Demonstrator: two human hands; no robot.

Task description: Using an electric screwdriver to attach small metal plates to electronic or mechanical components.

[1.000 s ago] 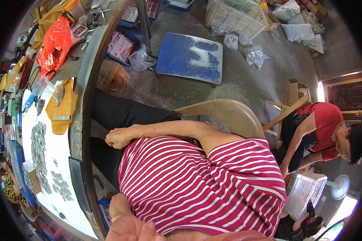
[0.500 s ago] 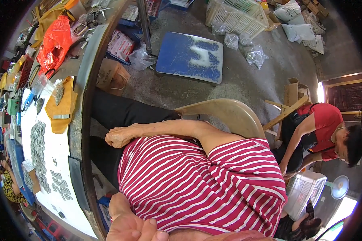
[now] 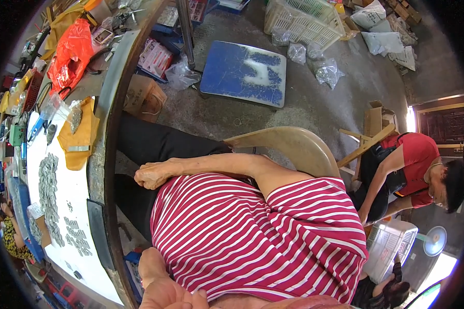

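Right hand (image 3: 153, 175), between 8 and 9 o'clock: fingers curled in, narrow, resting at the black trousers (image 3: 167, 141); contents cannot be seen. Left hand (image 3: 171, 293), near 7 o'clock: cut by the lower edge, beside the striped shirt (image 3: 258, 232); grip cannot be told. Grey pieces (image 3: 49, 190) farther out, near 9 o'clock, spread on white sheet (image 3: 78, 180), apart from both hands.

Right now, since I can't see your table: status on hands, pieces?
Right hand curled over black trousers; left hand partly cropped. Grey pieces on white sheet. Table edge between.
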